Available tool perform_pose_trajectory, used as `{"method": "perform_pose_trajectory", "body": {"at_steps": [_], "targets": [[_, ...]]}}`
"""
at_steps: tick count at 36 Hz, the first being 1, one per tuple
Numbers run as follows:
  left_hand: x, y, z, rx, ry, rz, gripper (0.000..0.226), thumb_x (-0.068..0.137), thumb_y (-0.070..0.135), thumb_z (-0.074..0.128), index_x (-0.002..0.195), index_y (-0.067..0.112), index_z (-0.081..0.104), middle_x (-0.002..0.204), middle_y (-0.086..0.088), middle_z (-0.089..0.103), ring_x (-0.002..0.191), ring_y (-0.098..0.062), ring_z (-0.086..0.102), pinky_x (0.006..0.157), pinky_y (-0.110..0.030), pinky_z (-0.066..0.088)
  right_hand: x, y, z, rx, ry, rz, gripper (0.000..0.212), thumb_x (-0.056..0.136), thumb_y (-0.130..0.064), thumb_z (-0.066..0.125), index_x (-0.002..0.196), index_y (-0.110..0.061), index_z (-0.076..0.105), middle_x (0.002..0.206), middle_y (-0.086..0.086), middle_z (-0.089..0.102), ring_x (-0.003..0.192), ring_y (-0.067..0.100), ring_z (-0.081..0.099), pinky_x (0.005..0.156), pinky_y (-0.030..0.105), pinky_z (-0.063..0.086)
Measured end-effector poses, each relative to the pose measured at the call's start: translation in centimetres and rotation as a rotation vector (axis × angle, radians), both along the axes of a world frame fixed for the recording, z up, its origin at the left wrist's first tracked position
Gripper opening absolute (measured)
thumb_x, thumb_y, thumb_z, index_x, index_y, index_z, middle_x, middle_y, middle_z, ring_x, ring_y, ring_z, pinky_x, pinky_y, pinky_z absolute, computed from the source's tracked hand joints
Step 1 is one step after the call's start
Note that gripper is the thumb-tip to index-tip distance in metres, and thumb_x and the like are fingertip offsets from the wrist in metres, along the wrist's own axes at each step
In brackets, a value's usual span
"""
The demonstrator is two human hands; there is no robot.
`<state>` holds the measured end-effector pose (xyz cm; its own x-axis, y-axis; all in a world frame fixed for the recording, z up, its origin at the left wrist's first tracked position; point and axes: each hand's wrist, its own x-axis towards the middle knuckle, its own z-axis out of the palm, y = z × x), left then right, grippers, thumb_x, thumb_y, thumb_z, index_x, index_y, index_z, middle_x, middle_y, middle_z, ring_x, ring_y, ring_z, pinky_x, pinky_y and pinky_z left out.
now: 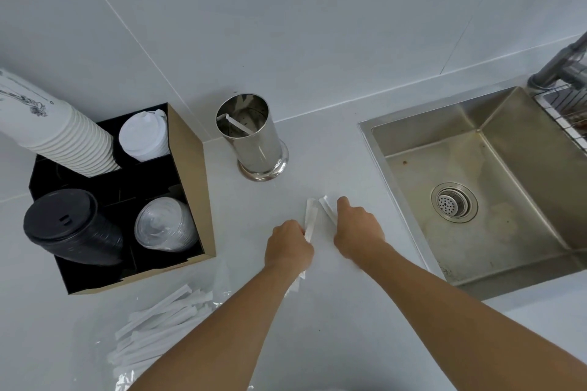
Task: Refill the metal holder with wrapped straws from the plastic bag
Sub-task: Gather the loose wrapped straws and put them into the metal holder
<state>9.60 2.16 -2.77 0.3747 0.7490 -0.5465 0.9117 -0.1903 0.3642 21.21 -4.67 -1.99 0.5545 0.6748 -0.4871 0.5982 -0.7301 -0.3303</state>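
A shiny metal holder (254,136) stands upright on the counter near the back wall, with one wrapped straw (236,125) leaning inside it. In front of it, my left hand (288,246) is closed around a bunch of white wrapped straws (310,219) whose ends stick out above and below the fist. My right hand (357,230) rests just to the right, fingers on more wrapped straws (327,211). A clear plastic bag (165,324) full of wrapped straws lies on the counter at the lower left, partly hidden by my left forearm.
A black and brown organiser box (193,200) at the left holds stacked paper cups (60,136), white lids, black lids and clear lids. A steel sink (476,187) is set into the counter on the right, with a wire rack (562,105) at its far corner.
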Motion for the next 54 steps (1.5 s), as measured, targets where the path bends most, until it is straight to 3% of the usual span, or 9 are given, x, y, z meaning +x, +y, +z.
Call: {"method": "perform_pose_trajectory", "body": {"at_steps": [6,9,13,29,33,37,42,50,54], "targets": [[0.1,0.4,0.3,-0.011,0.048,-0.038,0.023,0.08,0.009,0.062,0.103,0.009,0.064,0.106,-0.012,0.065,0.086,-0.027,0.062,0.064,-0.03,0.045,1.0,-0.7,-0.2,-0.007,0.014,-0.056,0.022,0.083,-0.002,0.053,0.096,-0.014,0.039,0.071,0.001,0.045,0.071,0.024,0.051,0.054,0.03,0.038],[0.1,0.4,0.3,0.0,0.07,-0.074,0.024,0.08,0.009,0.062,0.104,0.01,0.063,0.107,-0.011,0.065,0.082,-0.025,0.059,0.065,-0.03,0.045,1.4,-1.0,-0.7,0.009,0.069,-0.083,0.02,0.081,-0.004,0.053,0.098,-0.013,0.046,0.081,0.005,0.055,0.076,0.024,0.055,0.06,0.031,0.045],[0.0,0.3,0.3,0.027,0.109,-0.13,0.024,0.082,0.008,0.06,0.105,0.01,0.059,0.11,-0.011,0.06,0.095,-0.03,0.062,0.068,-0.031,0.045,2.2,-1.6,-0.9,0.058,0.193,-0.169,0.025,0.08,-0.01,0.058,0.105,-0.016,0.057,0.096,0.004,0.064,0.083,0.023,0.061,0.068,0.029,0.051],[-0.3,-0.3,0.4,0.067,0.141,-0.272,0.018,0.086,0.005,0.056,0.103,0.008,0.054,0.111,-0.012,0.057,0.098,-0.031,0.059,0.069,-0.032,0.042,2.3,-3.2,-0.9,0.189,0.312,-0.24,0.013,0.081,-0.011,0.058,0.094,-0.012,0.057,0.078,0.002,0.058,0.063,0.015,0.05,0.053,0.022,0.038],[-0.5,0.0,0.4,0.037,0.136,-0.28,0.015,0.084,0.006,0.056,0.097,0.011,0.051,0.112,-0.011,0.059,0.096,-0.03,0.058,0.069,-0.032,0.041,2.5,-3.4,-0.7,0.219,0.366,-0.271,0.017,0.082,-0.008,0.057,0.099,-0.015,0.059,0.081,0.006,0.063,0.066,0.02,0.056,0.054,0.025,0.045],[-0.7,0.6,0.6,-0.011,0.111,-0.23,0.009,0.082,0.008,0.055,0.082,0.012,0.047,0.096,-0.01,0.06,0.086,-0.03,0.059,0.066,-0.031,0.042,2.7,-3.5,-0.4,0.251,0.428,-0.308,0.021,0.083,-0.005,0.054,0.097,-0.019,0.06,0.079,0.006,0.063,0.07,0.028,0.066,0.059,0.032,0.054],[-1.5,1.5,1.3,-0.087,0.026,-0.131,0.029,0.077,0.004,0.052,0.058,0.017,0.033,0.059,0.001,0.041,0.056,-0.019,0.042,0.049,-0.025,0.033,2.8,-3.2,0.2,0.286,0.507,-0.352,0.019,0.085,-0.002,0.052,0.095,-0.014,0.064,0.075,0.003,0.056,0.067,0.02,0.06,0.064,0.033,0.061],[-3.2,3.2,3.2,-0.139,-0.122,-0.067,0.009,0.082,0.01,0.057,0.073,0.01,0.056,0.07,-0.004,0.053,0.062,-0.017,0.049,0.057,-0.024,0.041,2.6,-2.1,2.0,0.347,0.596,-0.344,0.013,0.085,0.001,0.057,0.089,-0.007,0.066,0.077,0.009,0.063,0.064,0.021,0.067,0.056,0.025,0.058],[-3.7,3.6,5.3,-0.137,-0.22,-0.024,0.023,0.085,0.01,0.058,0.064,0.012,0.05,0.06,0.003,0.047,0.049,-0.009,0.043,0.043,-0.012,0.033,2.6,-0.7,4.1,0.404,0.601,-0.317,0.015,0.085,-0.002,0.058,0.089,-0.013,0.068,0.087,0.013,0.073,0.063,0.022,0.073,0.06,0.029,0.06]]}}
